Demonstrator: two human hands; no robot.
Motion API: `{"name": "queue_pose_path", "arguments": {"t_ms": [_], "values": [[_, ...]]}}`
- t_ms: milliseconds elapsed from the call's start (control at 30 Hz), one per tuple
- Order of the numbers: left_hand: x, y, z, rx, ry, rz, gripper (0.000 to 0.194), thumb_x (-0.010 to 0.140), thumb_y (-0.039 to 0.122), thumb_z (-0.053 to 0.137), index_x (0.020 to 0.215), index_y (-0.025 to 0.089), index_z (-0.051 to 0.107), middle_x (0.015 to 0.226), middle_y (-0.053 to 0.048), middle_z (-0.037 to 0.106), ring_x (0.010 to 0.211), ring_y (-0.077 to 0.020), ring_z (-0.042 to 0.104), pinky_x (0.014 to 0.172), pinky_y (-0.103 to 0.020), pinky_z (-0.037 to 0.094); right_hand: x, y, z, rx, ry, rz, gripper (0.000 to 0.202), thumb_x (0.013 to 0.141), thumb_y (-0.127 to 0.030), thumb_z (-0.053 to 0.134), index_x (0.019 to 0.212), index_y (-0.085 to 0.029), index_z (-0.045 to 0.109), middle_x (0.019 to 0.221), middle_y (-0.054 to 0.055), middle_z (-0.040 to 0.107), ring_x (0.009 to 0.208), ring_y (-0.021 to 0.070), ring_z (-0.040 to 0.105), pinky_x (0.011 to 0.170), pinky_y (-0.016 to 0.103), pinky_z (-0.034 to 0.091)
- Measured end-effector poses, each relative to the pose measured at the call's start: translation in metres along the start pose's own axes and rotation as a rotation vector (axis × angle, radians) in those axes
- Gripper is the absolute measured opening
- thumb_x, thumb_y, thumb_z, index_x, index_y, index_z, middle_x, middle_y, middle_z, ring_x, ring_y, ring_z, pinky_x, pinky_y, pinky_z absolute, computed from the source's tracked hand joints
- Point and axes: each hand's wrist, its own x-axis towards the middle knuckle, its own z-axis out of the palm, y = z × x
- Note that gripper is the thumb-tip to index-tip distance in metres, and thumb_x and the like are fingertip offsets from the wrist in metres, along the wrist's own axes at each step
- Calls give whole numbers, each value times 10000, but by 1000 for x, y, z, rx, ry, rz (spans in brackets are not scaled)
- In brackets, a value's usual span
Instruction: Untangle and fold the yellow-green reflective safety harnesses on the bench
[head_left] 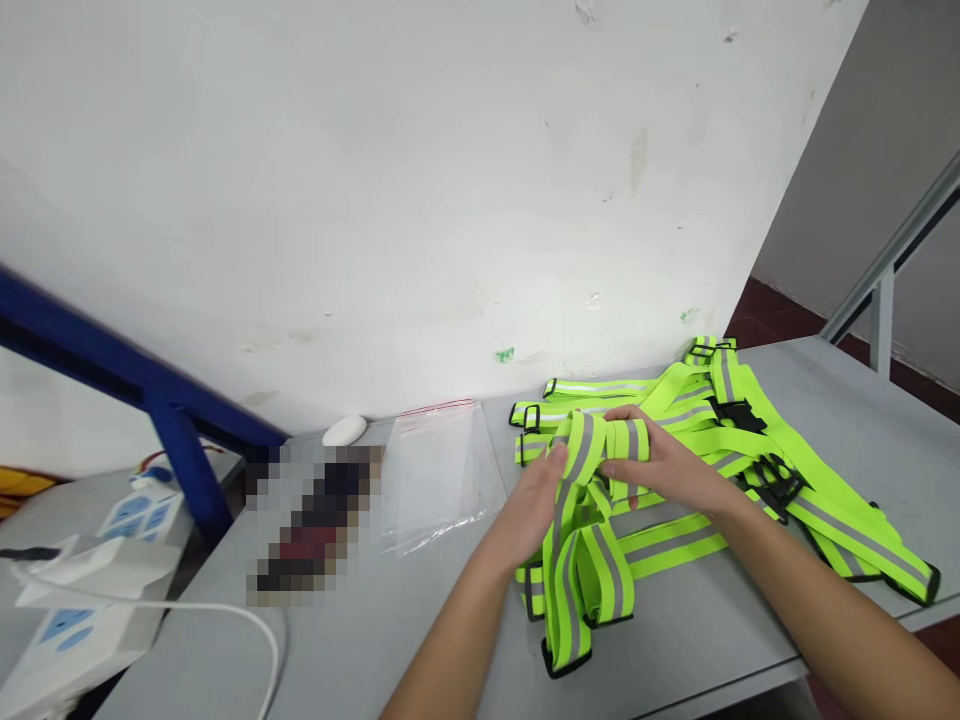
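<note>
A bundle of neon yellow-green reflective strap [583, 560] with a grey stripe hangs between my two hands, its lower loops reaching down to the table. My left hand [534, 500] grips its left side, thumb on top. From the right, my right hand [664, 465] pinches a folded part of the same strap; some of its fingers are hidden behind the fabric. Beneath and to the right spreads a pile of similar reflective straps [825, 490] with black slider rings and black buckles [776, 485].
Left of the straps, a clear zip bag [442, 480] lies flat on the grey table [420, 620]. Near it are a white round object [345, 431] and a pixelated item [319, 525]. White power strips [97, 590] with a cable [225, 607] sit at the far left, by a blue metal frame [180, 440]. A wall [450, 200] stands behind.
</note>
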Motion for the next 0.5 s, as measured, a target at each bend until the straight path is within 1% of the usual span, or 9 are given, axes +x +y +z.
{"name": "queue_pose_path", "arguments": {"t_ms": [67, 133, 167, 200, 233, 300, 367, 433, 500], "values": [[-1, 5, -1, 50, -48, -12, 453, 861, 548, 531, 1139, 221, 675, 1177, -79, 685, 1209, -300, 555, 1011, -385, 434, 0, 0, 1, -39, 35, -38, 589, 736, -447, 743, 1243, -307, 478, 909, 3, 632, 736, 177, 620, 595, 315, 571], [-2, 8, -1, 78, -58, 0, 462, 866, 554, 526, 1162, 225, 660, 1226, -73, 661, 1231, -296, 538, 1021, -375, 423, -1, -1, 3, -90, 89, -126, 598, 731, -450, 748, 1261, -305, 511, 1136, 40, 616, 932, 217, 628, 777, 359, 556], [-3, 9, -1, 89, -61, 10, 471, 864, 560, 528, 1172, 226, 652, 1238, -72, 653, 1242, -296, 529, 1028, -375, 417, -2, -2, 4, -102, 109, -167, 579, 737, -458, 742, 1256, -302, 535, 1228, 46, 589, 1048, 239, 600, 873, 374, 522], [-4, 9, -1, 99, -61, 19, 483, 863, 566, 529, 1186, 224, 642, 1252, -74, 645, 1255, -297, 517, 1037, -379, 407, -3, -2, 5, -96, 122, -188, 553, 748, -474, 729, 1244, -298, 560, 1277, 45, 574, 1133, 255, 564, 942, 381, 483], [-4, 9, 0, 109, -61, 25, 497, 861, 569, 530, 1203, 222, 631, 1268, -79, 635, 1265, -301, 508, 1045, -387, 398, -4, -2, 6, -68, 123, -184, 528, 762, -501, 707, 1232, -297, 580, 1286, 43, 581, 1174, 265, 545, 972, 387, 462], [-4, 6, 1, 131, -68, 37, 525, 860, 570, 534, 1239, 213, 604, 1301, -96, 611, 1270, -311, 502, 1055, -408, 382, -6, 0, 8, 36, 111, -134, 515, 786, -572, 646, 1223, -304, 598, 1248, 42, 619, 1152, 274, 573, 944, 393, 481], [-2, 3, 3, 158, -68, 62, 545, 866, 571, 525, 1266, 204, 581, 1325, -111, 591, 1274, -316, 497, 1068, -426, 361, -6, 3, 9, 96, 137, -95, 540, 757, -587, 668, 1217, -310, 609, 1216, 40, 644, 1091, 276, 614, 892, 386, 511], [-1, 0, 4, 183, -68, 80, 562, 867, 571, 523, 1285, 198, 564, 1336, -118, 581, 1286, -317, 483, 1078, -438, 346, -5, 8, 8, 59, 214, -55, 573, 685, -520, 765, 1198, -308, 626, 1180, 35, 667, 1040, 279, 637, 864, 385, 523], [0, -2, 4, 199, -46, 63, 589, 847, 574, 555, 1301, 199, 550, 1355, -122, 565, 1310, -325, 456, 1085, -448, 337, -3, 10, 7, -10, 303, 12, 615, 607, -423, 846, 1175, -299, 645, 1073, 33, 711, 957, 280, 663, 820, 392, 536]]}}
